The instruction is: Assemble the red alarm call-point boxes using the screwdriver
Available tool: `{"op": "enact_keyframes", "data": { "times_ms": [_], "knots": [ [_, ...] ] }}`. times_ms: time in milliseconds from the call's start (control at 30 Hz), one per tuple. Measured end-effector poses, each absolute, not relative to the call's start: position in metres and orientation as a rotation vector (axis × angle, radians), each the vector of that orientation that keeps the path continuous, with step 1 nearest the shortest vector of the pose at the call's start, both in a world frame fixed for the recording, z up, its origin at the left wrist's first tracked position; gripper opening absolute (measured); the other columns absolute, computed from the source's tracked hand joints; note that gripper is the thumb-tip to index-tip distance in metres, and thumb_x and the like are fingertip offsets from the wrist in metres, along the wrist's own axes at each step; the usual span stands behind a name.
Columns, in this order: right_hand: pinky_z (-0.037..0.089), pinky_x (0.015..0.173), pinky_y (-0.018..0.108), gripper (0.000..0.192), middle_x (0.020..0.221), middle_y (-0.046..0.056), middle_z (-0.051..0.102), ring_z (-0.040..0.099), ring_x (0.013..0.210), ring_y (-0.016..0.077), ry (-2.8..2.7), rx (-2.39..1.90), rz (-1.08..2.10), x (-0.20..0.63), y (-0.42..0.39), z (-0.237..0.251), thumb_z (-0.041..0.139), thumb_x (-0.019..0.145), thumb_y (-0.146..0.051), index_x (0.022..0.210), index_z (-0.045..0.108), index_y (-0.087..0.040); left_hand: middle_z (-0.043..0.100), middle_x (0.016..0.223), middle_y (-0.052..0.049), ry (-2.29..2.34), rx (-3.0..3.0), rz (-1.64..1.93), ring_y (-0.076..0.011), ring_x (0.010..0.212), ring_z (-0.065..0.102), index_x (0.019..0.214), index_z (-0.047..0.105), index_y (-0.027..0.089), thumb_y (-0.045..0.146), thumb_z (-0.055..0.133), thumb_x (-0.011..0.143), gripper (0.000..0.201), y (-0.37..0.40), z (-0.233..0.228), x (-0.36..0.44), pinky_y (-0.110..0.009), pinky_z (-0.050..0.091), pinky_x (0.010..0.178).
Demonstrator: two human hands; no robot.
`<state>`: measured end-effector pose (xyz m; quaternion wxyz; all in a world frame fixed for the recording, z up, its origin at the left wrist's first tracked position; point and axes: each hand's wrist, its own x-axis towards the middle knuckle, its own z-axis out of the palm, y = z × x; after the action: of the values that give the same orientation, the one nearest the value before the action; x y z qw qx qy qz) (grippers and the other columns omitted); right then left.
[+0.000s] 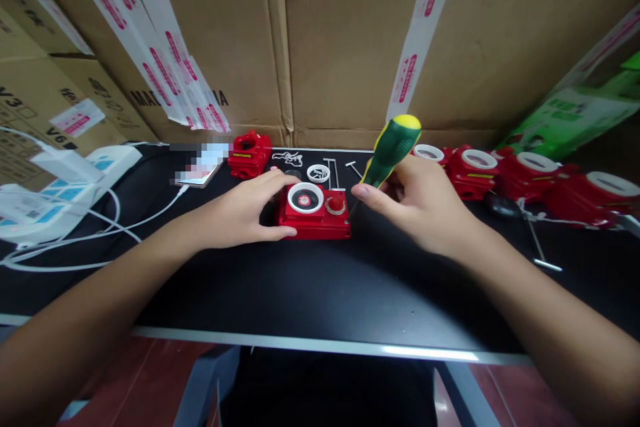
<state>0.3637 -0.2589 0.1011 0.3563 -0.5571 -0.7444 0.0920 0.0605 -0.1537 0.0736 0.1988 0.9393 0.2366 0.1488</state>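
Not much is legible here: the cardboard box (30,113) on the left shows "V3" and "V6" in black print. The big carton (225,47) behind the desk shows a partial "MA...IA", with tape covering the rest.
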Motion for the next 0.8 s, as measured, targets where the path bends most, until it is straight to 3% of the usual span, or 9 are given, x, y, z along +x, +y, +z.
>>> {"op": "enact_keyframes", "data": {
  "times_ms": [167, 300, 433, 633, 800],
  "knots": [
    [0.028, 0.054, 0.033, 0.066, 0.052, -0.002, 0.043, 0.038, 0.051, 0.0138, -1.931, -1.485, 0.113, 0.3638, -0.2596, 0.1007, 0.068, 0.094, -0.077, 0.063, 0.045, -0.024, 0.065, 0.144, -0.012, 0.662, 2.656, 0.402, -0.0315, 0.131, 0.067, 0.15, 0.054, 0.023, 0.059, 0.08, 0.095, 0.071, -0.1535, 0.0737, 0.0602, -0.047, 0.061, 0.111],
    [0.022, 0.052, 0.034, 0.075, 0.048, -0.004, 0.028, 0.024, 0.051, 0.0113, -1.94, -1.448, 0.1, 0.3603, -0.2607, 0.1015, 0.066, 0.098, -0.074, 0.054, 0.03, -0.024, 0.064, 0.143, -0.013, 0.68, 2.65, 0.393, -0.0323, 0.13, 0.067, 0.152, 0.053, 0.024, 0.06, 0.08, 0.094, 0.073, -0.1531, 0.0729, 0.0596, -0.049, 0.061, 0.111],
    [0.022, 0.05, 0.034, 0.073, 0.047, -0.004, 0.029, 0.024, 0.049, 0.0109, -1.932, -1.438, 0.126, 0.3575, -0.2611, 0.1027, 0.064, 0.099, -0.07, 0.053, 0.031, -0.024, 0.064, 0.145, -0.013, 0.69, 2.657, 0.394, -0.0329, 0.133, 0.066, 0.153, 0.053, 0.024, 0.061, 0.08, 0.094, 0.075, -0.1527, 0.0719, 0.059, -0.05, 0.059, 0.115],
    [0.025, 0.051, 0.033, 0.058, 0.047, -0.005, 0.037, 0.029, 0.047, 0.01, -1.969, -1.402, 0.127, 0.3589, -0.2606, 0.1005, 0.067, 0.098, -0.047, 0.055, 0.036, -0.025, 0.064, 0.144, -0.013, 0.695, 2.662, 0.387, -0.033, 0.131, 0.066, 0.153, 0.053, 0.023, 0.062, 0.08, 0.094, 0.076, -0.1521, 0.0715, 0.0585, -0.049, 0.06, 0.113],
    [0.026, 0.052, 0.033, 0.048, 0.052, -0.003, 0.044, 0.035, 0.048, 0.0114, -1.992, -1.374, 0.144, 0.3603, -0.26, 0.0995, 0.066, 0.097, -0.043, 0.061, 0.042, -0.025, 0.065, 0.144, -0.014, 0.699, 2.661, 0.387, -0.034, 0.131, 0.066, 0.153, 0.054, 0.024, 0.063, 0.08, 0.093, 0.076, -0.153, 0.0727, 0.0595, -0.05, 0.059, 0.113]
  ]
}}
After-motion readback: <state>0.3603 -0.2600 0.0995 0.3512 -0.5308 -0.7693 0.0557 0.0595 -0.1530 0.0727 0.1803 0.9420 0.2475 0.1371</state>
